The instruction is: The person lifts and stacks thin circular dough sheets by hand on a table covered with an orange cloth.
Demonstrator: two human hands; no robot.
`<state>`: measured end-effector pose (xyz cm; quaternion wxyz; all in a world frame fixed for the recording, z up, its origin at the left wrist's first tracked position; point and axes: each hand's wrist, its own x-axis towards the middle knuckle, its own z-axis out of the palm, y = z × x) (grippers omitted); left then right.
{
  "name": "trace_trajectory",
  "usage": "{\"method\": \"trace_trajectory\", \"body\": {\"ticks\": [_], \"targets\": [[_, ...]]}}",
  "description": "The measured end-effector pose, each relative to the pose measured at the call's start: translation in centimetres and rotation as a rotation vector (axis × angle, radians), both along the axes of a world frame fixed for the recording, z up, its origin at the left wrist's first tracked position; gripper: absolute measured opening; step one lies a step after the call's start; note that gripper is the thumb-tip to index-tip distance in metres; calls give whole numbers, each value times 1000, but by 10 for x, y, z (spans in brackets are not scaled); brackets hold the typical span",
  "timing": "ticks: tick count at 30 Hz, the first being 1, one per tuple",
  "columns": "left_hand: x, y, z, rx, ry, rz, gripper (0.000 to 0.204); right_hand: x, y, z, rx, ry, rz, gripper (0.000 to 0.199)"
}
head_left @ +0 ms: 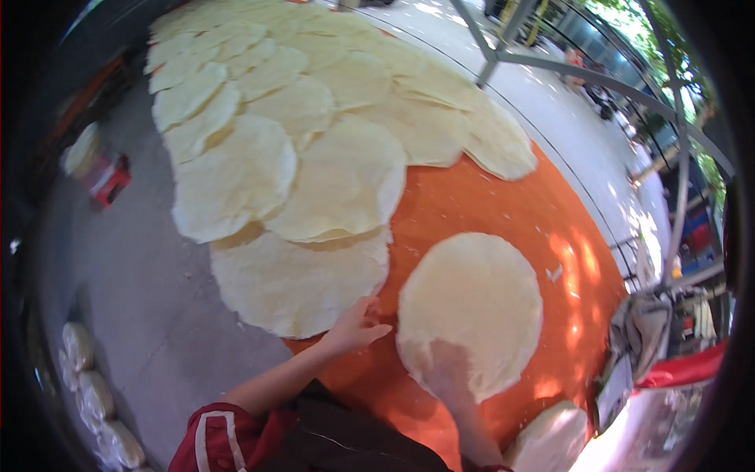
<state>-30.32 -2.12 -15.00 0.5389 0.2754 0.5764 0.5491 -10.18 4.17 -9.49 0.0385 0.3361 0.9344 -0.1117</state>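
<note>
At the far left, pale wrapped bundles (94,393) lie in a row on the grey floor (149,299), and a small red stool (110,179) stands higher up with a stack of pale discs beside it. Next comes the big spread of thin, cream-coloured round dough sheets (314,118), overlapping like scales across the orange cloth (472,197) from the far end down toward the person. That part looks done: many sheets are already laid, and only the near right stretch of cloth is still bare.

The left hand (354,326) rests at the near edge of the lowest laid sheet (299,283), fingers loosely spread, its grip holding nothing. Just to its right, the single round cream sheet (472,307) lies apart from the others on the cloth. The right hand (448,374) sits under the sheet's near edge, seen dimly through it, so I cannot tell how its grip stands. A further stack of sheets (550,436) waits at the lower right.
</note>
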Motion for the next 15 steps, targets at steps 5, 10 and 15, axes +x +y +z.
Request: {"method": "trace_trajectory", "body": {"ticks": [5, 10, 15], "targets": [[-40, -92, 28, -147, -113, 194, 22, -127, 42, 5, 197, 442, 273, 16], [-61, -151, 36, -135, -195, 546, 21, -241, 47, -37, 563, 455, 491, 29], [-87, -141, 39, -16, -402, 497, 38, -275, 95, -48, -77, 249, 456, 9]]}}
